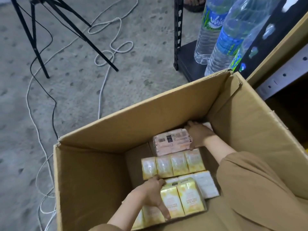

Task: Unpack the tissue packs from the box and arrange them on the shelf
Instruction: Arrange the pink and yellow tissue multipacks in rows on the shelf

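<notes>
An open cardboard box (103,177) stands on the floor below me, with tissue packs inside. My right hand (198,135) reaches to the far end and grips the right end of a pink tissue pack (171,141). My left hand (153,195) is closed over the left side of a yellow tissue pack (185,199) at the near end. Between them lies another yellow pack (173,165) flat on the box bottom. A white pack (206,184) shows under the near yellow one. The black shelf (188,54) stands beyond the box.
Large water bottles (221,39) stand on the shelf's lower board. A black tripod (36,39) and loose white and black cables (106,52) lie on the concrete floor to the left. A second cardboard flap and a metal rail (283,75) sit at right. Someone's sandalled foot (193,2) is at the top.
</notes>
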`<state>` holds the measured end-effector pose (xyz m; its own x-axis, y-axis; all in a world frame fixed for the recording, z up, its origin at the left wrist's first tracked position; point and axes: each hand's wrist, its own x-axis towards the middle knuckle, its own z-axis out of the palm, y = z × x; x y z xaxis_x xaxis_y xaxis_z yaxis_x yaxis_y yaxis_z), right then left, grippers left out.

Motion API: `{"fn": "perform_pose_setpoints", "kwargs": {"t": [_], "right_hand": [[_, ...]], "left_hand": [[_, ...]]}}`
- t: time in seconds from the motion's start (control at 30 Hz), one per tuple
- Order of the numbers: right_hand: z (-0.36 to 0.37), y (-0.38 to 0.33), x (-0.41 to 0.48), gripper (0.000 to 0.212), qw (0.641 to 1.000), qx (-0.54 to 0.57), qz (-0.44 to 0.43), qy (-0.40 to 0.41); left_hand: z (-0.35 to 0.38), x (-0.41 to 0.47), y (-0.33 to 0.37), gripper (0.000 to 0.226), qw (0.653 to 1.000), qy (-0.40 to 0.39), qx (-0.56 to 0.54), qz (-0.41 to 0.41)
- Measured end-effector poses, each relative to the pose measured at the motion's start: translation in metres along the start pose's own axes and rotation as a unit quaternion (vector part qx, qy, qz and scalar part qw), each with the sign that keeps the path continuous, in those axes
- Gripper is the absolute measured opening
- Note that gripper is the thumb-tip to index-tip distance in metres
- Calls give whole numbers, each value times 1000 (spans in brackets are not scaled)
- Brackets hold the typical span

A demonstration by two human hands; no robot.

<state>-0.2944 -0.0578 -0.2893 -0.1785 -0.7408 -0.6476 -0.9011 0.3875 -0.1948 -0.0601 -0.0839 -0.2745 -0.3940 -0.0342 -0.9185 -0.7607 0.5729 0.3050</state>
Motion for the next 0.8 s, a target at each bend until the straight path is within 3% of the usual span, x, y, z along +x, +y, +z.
{"fn": "perform_pose_setpoints", "kwargs": {"t": [0.33, 0.6, 0.8], "right_hand": [[-4, 0, -13, 64, 999, -48, -7, 22], [-44, -10, -36, 51, 999, -18, 23, -18], [-50, -19, -40, 60, 998, -48, 23, -37]], "left_hand": [[-2, -10, 7, 103, 1000, 4, 1, -6], [-1, -11, 9, 105, 997, -62, -8, -33], [-1, -13, 8, 101, 997, -33, -58, -24]]}}
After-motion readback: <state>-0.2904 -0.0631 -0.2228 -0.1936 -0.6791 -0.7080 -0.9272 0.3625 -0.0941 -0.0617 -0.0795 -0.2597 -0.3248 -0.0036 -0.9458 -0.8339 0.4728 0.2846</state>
